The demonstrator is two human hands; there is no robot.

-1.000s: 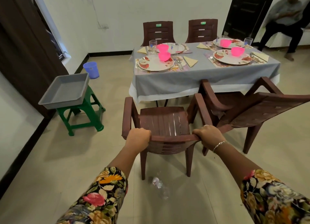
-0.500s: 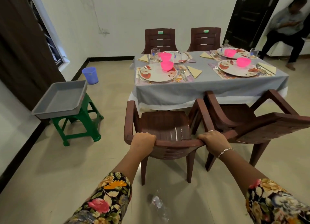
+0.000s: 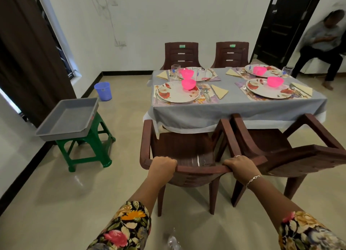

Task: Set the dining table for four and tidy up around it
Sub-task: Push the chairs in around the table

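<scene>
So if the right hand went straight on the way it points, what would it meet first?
The right hand grips the chair by its back rail; past that, over the seat, it would probably meet the tablecloth at its hanging edge. Depth is unclear.

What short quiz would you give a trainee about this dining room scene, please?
1. True or false: the left hand and the right hand both grip the back of the same chair.
2. What rests on the green stool? A) grey tray B) blue bin C) plate
3. How many pink bowls are on the table?
Key: 1 true; 2 A; 3 four.
</scene>
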